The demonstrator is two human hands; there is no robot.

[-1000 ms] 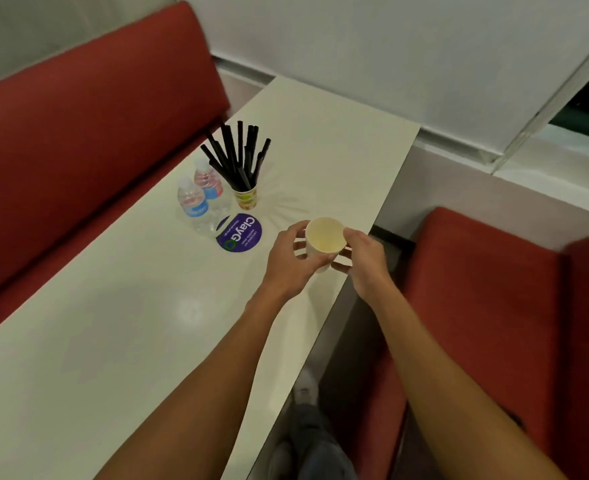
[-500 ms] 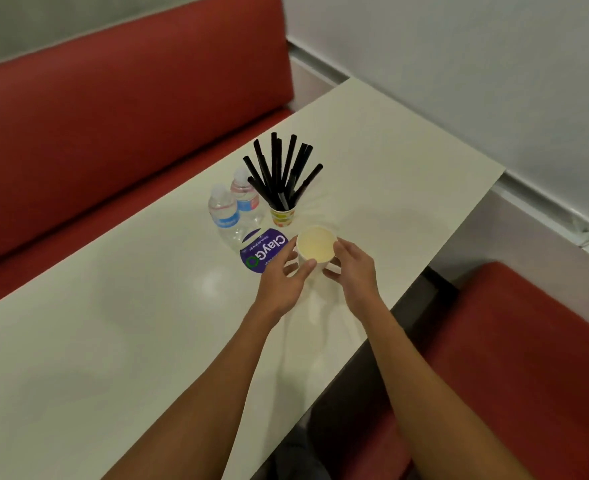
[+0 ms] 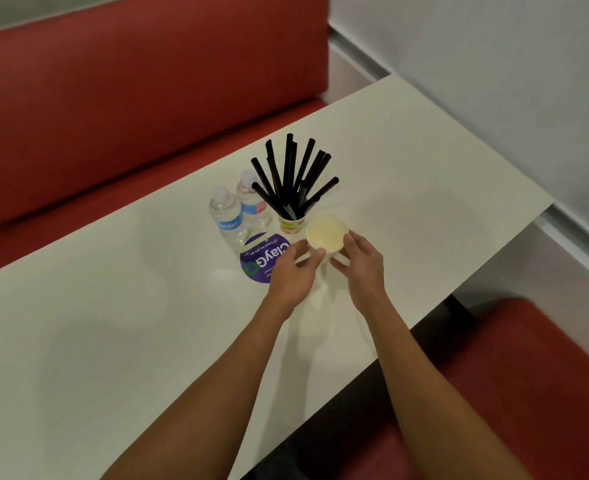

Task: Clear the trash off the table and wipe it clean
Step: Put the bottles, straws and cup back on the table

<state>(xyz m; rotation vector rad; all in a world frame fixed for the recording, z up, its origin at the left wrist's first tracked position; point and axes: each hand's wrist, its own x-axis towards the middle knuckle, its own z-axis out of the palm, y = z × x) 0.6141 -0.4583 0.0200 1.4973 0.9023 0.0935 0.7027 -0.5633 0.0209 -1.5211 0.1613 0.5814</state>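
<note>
Cradling a small paper cup [image 3: 326, 233] between them, the left hand [image 3: 291, 273] and the right hand [image 3: 359, 264] meet over the middle of the worktop [image 3: 113, 341]. The left hand pinches the cup's near side with thumb and curled fingers, and the right hand's fingers curl round the opposite wall. The cup stands upright, mouth open to the camera, its inside pale and seemingly empty. Whether its base rests on the worktop or hangs just above it cannot be told. Just beside it, toward the far side, a printed cup [image 3: 290, 226] holds a fan of black straws [image 3: 293, 174], with two small water bottles [image 3: 226, 216] next to that and a round purple sticker [image 3: 260, 263] partly under the left hand. Red bench seats [image 3: 113, 98] run along both sides. The step in hand looks like the gathering of trash, with wiping not yet begun and no cloth in view. The next move probably calls for keeping the cup level in case any liquid remains, and for steering clear of the leaning straws, which a passing wrist could easily tip.
</note>
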